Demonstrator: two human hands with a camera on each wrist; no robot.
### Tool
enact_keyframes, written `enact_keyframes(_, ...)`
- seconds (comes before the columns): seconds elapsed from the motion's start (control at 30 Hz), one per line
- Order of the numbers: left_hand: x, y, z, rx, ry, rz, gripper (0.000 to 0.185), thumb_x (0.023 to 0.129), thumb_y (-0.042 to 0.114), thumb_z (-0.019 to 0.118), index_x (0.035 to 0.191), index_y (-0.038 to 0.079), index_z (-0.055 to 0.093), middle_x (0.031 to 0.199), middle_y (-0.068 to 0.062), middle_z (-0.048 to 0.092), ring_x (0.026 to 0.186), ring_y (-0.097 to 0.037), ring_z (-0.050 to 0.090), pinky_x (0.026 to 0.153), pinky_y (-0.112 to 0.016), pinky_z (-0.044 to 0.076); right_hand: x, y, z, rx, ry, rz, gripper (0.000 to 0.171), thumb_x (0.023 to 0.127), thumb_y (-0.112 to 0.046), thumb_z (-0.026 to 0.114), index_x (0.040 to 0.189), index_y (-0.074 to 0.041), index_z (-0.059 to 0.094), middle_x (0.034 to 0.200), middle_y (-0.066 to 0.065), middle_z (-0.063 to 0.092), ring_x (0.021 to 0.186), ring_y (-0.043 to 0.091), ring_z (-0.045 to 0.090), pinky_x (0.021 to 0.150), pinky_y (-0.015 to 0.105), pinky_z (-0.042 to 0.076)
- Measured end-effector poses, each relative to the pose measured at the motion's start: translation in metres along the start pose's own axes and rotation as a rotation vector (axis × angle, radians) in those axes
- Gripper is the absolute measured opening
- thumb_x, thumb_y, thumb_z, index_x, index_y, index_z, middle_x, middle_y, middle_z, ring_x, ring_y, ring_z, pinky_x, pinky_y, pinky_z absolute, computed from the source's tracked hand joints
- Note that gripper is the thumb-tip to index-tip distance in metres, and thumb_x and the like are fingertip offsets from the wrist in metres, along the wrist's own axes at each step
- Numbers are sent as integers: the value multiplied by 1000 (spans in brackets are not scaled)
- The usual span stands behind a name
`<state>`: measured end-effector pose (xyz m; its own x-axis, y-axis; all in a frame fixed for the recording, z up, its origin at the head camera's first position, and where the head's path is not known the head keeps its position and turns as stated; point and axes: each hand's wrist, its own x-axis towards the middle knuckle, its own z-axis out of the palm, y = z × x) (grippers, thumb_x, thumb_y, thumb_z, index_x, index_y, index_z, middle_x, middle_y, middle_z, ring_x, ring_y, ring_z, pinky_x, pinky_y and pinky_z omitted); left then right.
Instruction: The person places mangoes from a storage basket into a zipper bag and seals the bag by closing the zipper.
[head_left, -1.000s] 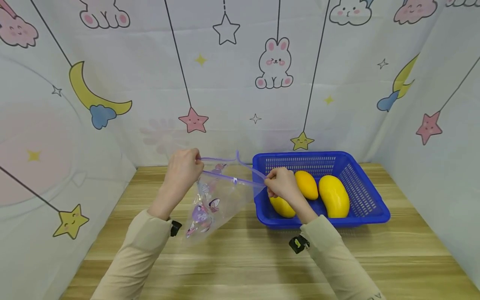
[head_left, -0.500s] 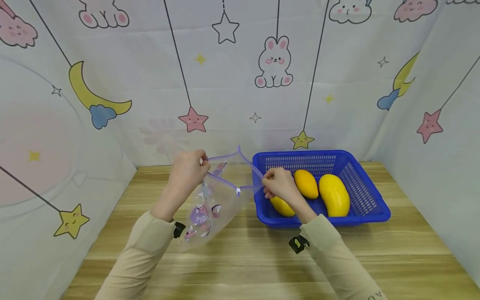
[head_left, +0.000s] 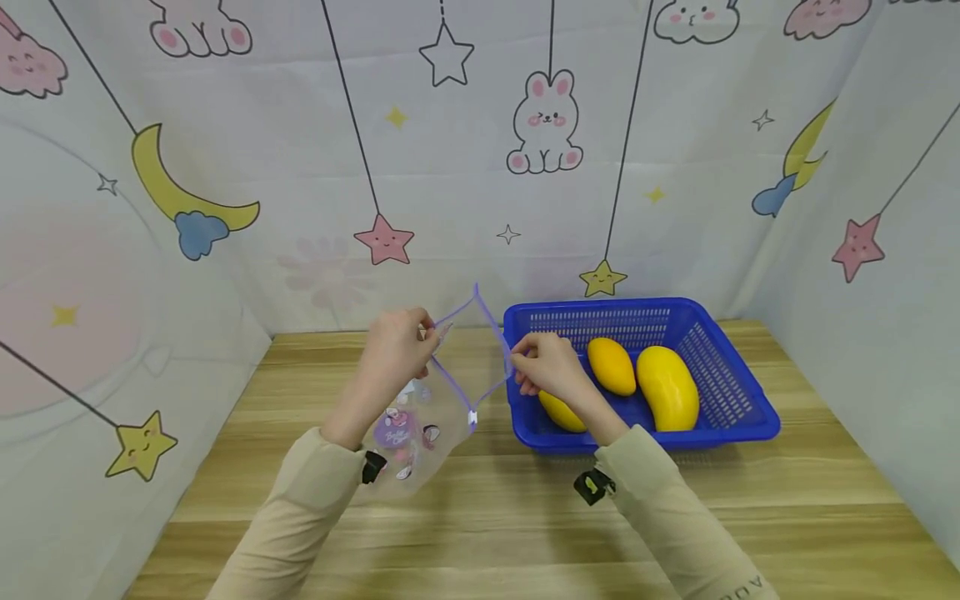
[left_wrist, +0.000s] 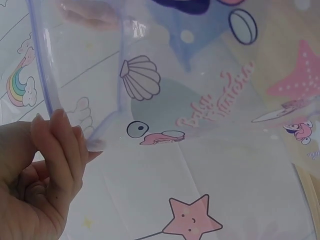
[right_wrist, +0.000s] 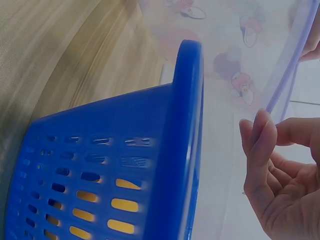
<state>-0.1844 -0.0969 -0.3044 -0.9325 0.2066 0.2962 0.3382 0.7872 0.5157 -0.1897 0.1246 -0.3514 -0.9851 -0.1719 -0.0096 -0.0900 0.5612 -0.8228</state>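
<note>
I see the clear printed zip bag (head_left: 420, 417) hanging between my two hands, its purple-edged mouth pulled open into a diamond shape above the wooden table (head_left: 487, 517). My left hand (head_left: 393, 354) pinches the left side of the rim with curled fingers (left_wrist: 55, 150); the bag's body droops below and toward that wrist. My right hand (head_left: 543, 367) pinches the opposite side of the rim, fingers closed on the purple strip. Just beside and under my right hand sits the blue basket (head_left: 735, 400), its near wall touching nothing I can tell. Three yellow mangoes (head_left: 666, 387) lie inside it, one partly hidden beneath my right hand.
</note>
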Motion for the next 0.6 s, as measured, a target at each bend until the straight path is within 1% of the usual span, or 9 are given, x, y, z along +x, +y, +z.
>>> enact_keyframes(0.07,0,1,2,-26,-7,-12,12,89,4,56,85,-3,64,66,-14,67,36,-6,55,37,-19,47,0,-1,0,-16,-7,7,19,93,-12,59,103,1,67,70,13,70,56,26,68,52,29,58)
enact_keyframes(0.13,-1,2,3,-47,-14,-17,13,88,3,54,85,-4,65,65,-15,67,36,-6,55,38,-20,47,0,-2,-2,-39,-16,10,20,93,-13,58,105,2,67,72,13,70,56,25,68,54,30,58)
enact_keyframes(0.23,0,2,5,-62,-25,-22,12,88,2,54,85,-4,65,63,-13,66,36,-6,55,38,-20,48,0,-4,-4,-77,-29,9,21,94,-15,58,106,1,67,74,13,71,53,19,65,56,30,58)
enact_keyframes(0.3,0,1,7,-66,-31,-23,12,88,2,54,85,-4,65,62,-13,66,36,-5,55,38,-20,48,0,-5,-6,-109,-40,-1,21,94,-15,58,105,0,67,75,14,71,52,13,63,55,27,57)
enact_keyframes(0.4,0,1,8,-78,-34,-28,13,88,2,54,87,-4,66,62,-13,66,36,-5,55,39,-20,49,-1,-7,-9,-156,-55,-20,21,94,-17,57,104,-1,67,79,14,72,53,11,63,56,26,56)
enact_keyframes(0.5,0,0,10,-90,-30,-28,14,87,2,54,89,-5,66,64,-13,67,36,-5,54,39,-20,49,-1,-9,-13,-220,-64,-42,21,93,-18,57,102,-3,68,83,13,72,57,12,63,56,26,55)
enact_keyframes(0.6,0,-1,12,-97,-26,-30,15,88,3,54,90,-5,67,63,-12,67,35,-5,54,39,-21,49,2,-9,-16,-314,-62,-71,21,92,-20,57,101,-6,69,88,10,72,62,12,63,58,24,53)
